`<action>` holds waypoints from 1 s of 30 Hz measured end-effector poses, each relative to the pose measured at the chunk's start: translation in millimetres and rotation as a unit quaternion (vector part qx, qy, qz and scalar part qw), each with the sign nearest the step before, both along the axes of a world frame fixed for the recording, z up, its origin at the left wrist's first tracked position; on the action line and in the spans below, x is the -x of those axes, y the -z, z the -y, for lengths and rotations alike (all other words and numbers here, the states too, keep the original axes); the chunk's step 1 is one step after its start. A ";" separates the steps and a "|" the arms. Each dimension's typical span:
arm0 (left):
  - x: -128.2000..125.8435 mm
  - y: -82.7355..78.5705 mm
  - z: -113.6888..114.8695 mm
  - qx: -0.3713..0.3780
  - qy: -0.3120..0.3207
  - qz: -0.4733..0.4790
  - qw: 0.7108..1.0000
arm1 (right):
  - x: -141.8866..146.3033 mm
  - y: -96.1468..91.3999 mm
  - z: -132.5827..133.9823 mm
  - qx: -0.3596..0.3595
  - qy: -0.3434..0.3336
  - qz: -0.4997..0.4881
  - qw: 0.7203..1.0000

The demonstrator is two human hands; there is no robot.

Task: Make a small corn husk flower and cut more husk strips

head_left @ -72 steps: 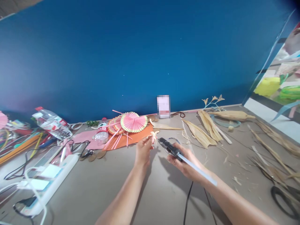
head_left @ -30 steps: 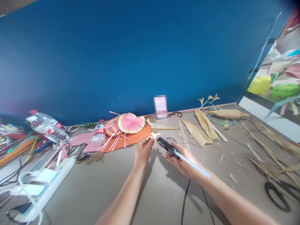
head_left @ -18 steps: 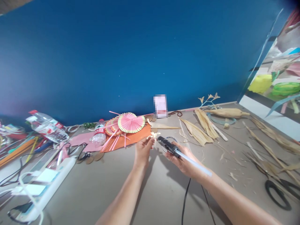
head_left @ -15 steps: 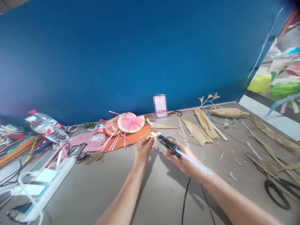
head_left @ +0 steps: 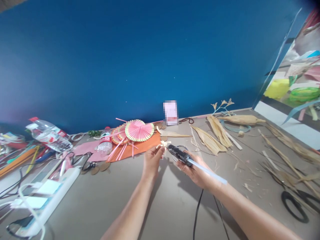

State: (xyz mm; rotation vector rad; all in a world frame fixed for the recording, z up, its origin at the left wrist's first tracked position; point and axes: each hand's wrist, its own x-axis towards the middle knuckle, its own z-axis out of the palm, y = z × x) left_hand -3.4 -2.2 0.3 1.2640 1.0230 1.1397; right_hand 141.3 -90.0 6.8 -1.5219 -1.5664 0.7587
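Near the middle of the table my left hand (head_left: 153,160) pinches a small pale flower (head_left: 164,144), seemingly of dried husk, between thumb and fingertips. Wrapped around a black hot glue gun (head_left: 179,154) is my right hand (head_left: 193,170). A translucent glue stick (head_left: 207,170) juts from the gun's rear toward my right wrist. The gun's nozzle end is right by the flower; whether they touch I cannot tell. Beyond the hands lies a strip of dried corn husk (head_left: 173,133).
Pink paper fans (head_left: 140,130) lie on orange paper (head_left: 147,145) at the back, beside a small bottle (head_left: 105,143). A power strip (head_left: 53,198) is at left. Dried husks (head_left: 211,140) and black-handled scissors (head_left: 295,206) are at right. The gun's cord (head_left: 198,210) trails forward. Behind rises a blue wall (head_left: 150,60).
Almost nothing differs. Both hands, the flower and the glue gun hold their places; the whole view has shifted very slightly.
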 end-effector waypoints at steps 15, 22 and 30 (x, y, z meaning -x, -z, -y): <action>0.1 -1.5 0.8 -0.004 0.008 -0.002 1.000 | -0.6 1.2 0.7 0.006 0.002 0.017 1.000; 2.3 3.9 -5.0 0.002 0.000 0.002 1.000 | -0.3 -5.8 1.4 0.027 0.013 0.030 0.999; 7.9 5.5 -15.5 0.050 -0.032 0.063 0.996 | -10.8 -1.6 -2.1 0.064 0.124 0.225 0.964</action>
